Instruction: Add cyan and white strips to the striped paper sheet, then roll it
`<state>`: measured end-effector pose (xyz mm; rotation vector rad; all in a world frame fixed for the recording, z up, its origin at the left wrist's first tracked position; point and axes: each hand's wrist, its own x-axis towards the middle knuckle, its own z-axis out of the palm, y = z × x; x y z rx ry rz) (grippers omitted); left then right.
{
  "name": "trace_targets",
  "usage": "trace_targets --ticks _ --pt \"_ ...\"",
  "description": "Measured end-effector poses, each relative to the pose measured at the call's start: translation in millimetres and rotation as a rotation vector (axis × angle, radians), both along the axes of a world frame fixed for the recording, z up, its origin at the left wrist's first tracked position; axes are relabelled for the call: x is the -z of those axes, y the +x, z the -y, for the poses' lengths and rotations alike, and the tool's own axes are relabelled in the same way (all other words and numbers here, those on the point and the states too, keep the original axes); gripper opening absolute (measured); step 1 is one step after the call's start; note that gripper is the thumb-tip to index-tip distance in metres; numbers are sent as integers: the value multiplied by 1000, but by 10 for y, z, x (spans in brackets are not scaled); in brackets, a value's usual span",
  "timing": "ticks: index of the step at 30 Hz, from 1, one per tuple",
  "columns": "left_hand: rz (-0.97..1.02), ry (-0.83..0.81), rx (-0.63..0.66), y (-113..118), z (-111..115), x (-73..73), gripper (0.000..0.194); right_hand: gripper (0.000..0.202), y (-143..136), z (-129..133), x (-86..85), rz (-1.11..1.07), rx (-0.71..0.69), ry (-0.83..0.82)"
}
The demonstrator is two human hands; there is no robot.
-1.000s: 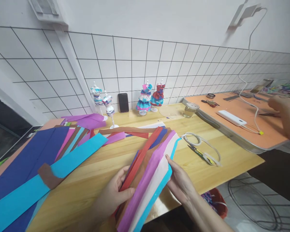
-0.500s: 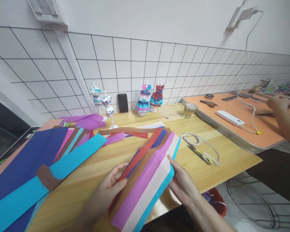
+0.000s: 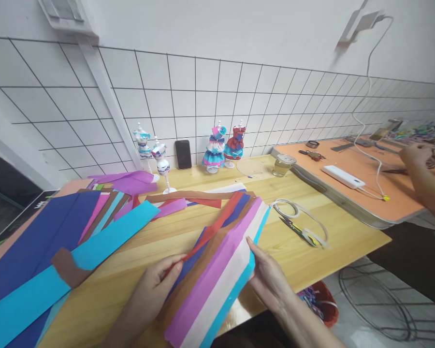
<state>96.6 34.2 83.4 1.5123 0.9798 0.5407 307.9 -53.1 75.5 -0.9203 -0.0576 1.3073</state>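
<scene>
A layered stack of crepe paper strips [image 3: 217, 270] lies at a slant over the table's front edge, with brown, purple, white and light blue bands showing. My right hand [image 3: 270, 275] grips its right side, thumb on the white band and fingers underneath. Between the thumb and fingers of my left hand [image 3: 163, 278] is the edge of the red crepe paper strip [image 3: 215, 224], the leftmost layer. A dark blue strip [image 3: 186, 268] shows between red and brown. The far ends of the layers rest on the wooden table [image 3: 123, 266].
Crepe paper sheets [image 3: 58, 232] and a long light blue strip [image 3: 112, 237] cover the left side. Small dress forms [image 3: 213, 150] and a phone [image 3: 183, 154] stand by the wall. Scissors [image 3: 299, 232], a white cord [image 3: 286, 205] and a glass jar [image 3: 283, 165] lie right. A co-worker's hand [image 3: 416, 157] is beyond.
My left hand has shifted slightly left and drawn the red strip's edge away from the brown layer, exposing more dark blue. My right hand keeps its hold, slightly lower left.
</scene>
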Motion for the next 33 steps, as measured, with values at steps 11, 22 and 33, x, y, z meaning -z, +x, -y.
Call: trace_targets --ticks 11,22,33 --pt "-53 -165 -155 -414 -135 121 29 21 -161 -73 452 -67 -202 3" --pt "128 -391 -102 -397 -172 367 53 47 378 152 208 373 -909 -26" --pt "158 -368 -356 -517 -7 263 60 29 2034 -322 426 1895 -150 -457"
